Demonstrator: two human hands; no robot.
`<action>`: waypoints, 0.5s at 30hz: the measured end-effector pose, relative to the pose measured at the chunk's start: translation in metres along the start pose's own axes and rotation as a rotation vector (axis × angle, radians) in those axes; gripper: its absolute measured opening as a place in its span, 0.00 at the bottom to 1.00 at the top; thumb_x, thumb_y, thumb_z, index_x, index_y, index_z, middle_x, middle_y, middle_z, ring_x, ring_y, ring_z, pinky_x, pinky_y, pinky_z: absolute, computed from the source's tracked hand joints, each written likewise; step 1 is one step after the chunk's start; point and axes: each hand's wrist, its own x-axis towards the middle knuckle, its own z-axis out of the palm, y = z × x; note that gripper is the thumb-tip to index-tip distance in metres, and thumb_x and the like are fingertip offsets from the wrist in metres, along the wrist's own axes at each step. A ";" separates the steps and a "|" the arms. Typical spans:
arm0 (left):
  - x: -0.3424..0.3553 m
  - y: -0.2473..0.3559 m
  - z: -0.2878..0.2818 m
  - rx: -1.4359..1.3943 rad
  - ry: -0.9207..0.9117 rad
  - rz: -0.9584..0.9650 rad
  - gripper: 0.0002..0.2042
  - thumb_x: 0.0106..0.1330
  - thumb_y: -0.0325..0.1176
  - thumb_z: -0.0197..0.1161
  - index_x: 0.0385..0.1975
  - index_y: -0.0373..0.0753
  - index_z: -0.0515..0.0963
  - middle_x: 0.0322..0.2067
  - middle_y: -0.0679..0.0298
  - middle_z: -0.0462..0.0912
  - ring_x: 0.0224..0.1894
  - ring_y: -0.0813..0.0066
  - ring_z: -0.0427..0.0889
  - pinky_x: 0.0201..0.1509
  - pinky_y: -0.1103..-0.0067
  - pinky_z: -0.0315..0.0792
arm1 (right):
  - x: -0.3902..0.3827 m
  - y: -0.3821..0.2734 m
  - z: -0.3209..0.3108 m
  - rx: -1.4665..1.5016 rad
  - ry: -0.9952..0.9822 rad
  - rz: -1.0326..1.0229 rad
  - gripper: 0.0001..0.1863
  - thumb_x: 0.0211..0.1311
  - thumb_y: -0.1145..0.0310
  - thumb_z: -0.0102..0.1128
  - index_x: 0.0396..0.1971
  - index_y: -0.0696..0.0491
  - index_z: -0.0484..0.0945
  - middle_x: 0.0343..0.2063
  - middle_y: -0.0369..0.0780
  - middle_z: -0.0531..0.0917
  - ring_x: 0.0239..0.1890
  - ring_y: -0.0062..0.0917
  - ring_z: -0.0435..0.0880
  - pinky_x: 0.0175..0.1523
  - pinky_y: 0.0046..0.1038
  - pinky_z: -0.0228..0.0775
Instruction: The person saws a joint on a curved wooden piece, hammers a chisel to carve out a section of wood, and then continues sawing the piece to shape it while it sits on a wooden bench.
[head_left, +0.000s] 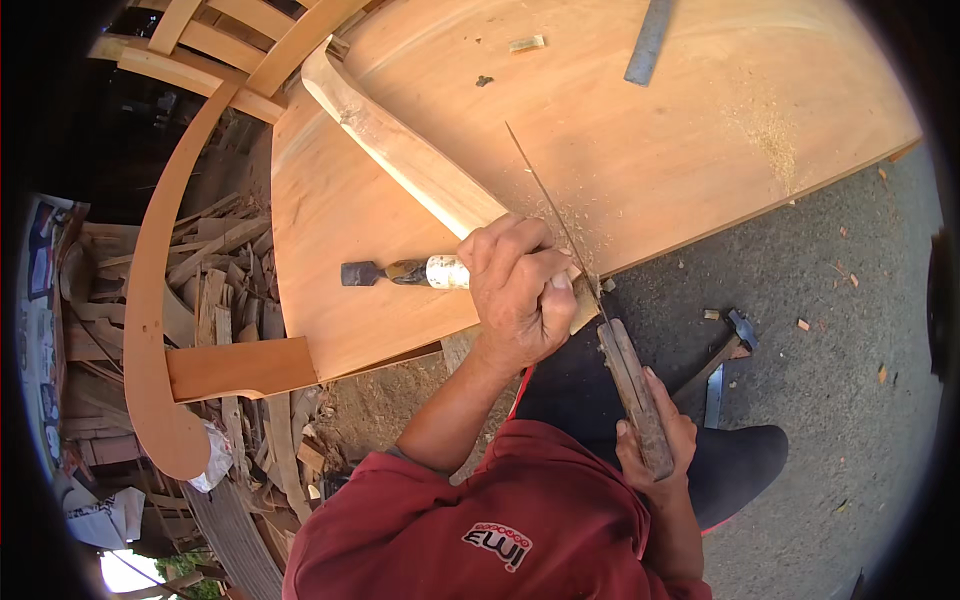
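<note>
My left hand (pixel 522 285) is closed around the near end of a pale, curved wooden piece (pixel 410 155), pressing it down at the board's edge. In my right hand (pixel 660 435) is the worn wooden handle of a handsaw (pixel 636 395), its thin blade seen nearly edge-on and running up beside the piece's end. The blade lies close to the wood just right of my left fingers; whether it sits in a cut cannot be made out. A chisel (pixel 405 272) with a white handle lies on the board, its handle end hidden behind my left hand.
A broad wooden board (pixel 680 170) carries sawdust, a flat metal bar (pixel 648 42) and a wood offcut (pixel 527 44). A curved wooden chair-like frame (pixel 150 300) joins it at left. Scrap wood (pixel 230 290) is piled beyond. A hammer (pixel 738 332) lies on the grey ground at right.
</note>
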 end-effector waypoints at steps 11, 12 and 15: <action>-0.006 0.003 -0.011 -0.052 0.027 -0.073 0.06 0.59 0.27 0.61 0.36 0.40 0.76 0.39 0.58 0.78 0.44 0.57 0.78 0.52 0.64 0.64 | -0.053 -0.007 -0.045 -0.358 0.449 -0.279 0.33 0.69 0.62 0.60 0.65 0.68 0.64 0.28 0.42 0.81 0.26 0.31 0.79 0.33 0.29 0.74; -0.007 0.004 -0.014 -0.074 0.012 -0.092 0.07 0.59 0.27 0.62 0.36 0.40 0.76 0.41 0.57 0.79 0.45 0.56 0.78 0.53 0.63 0.65 | -0.036 -0.005 -0.044 -0.160 0.602 -0.309 0.34 0.71 0.65 0.59 0.69 0.68 0.60 0.29 0.43 0.80 0.28 0.31 0.78 0.36 0.29 0.73; -0.015 0.023 -0.032 -0.170 0.017 -0.033 0.09 0.60 0.28 0.64 0.39 0.39 0.78 0.46 0.54 0.78 0.51 0.52 0.79 0.59 0.58 0.66 | -0.027 0.036 -0.080 -0.542 0.838 -0.044 0.41 0.70 0.70 0.57 0.76 0.62 0.47 0.55 0.56 0.76 0.44 0.42 0.82 0.49 0.35 0.77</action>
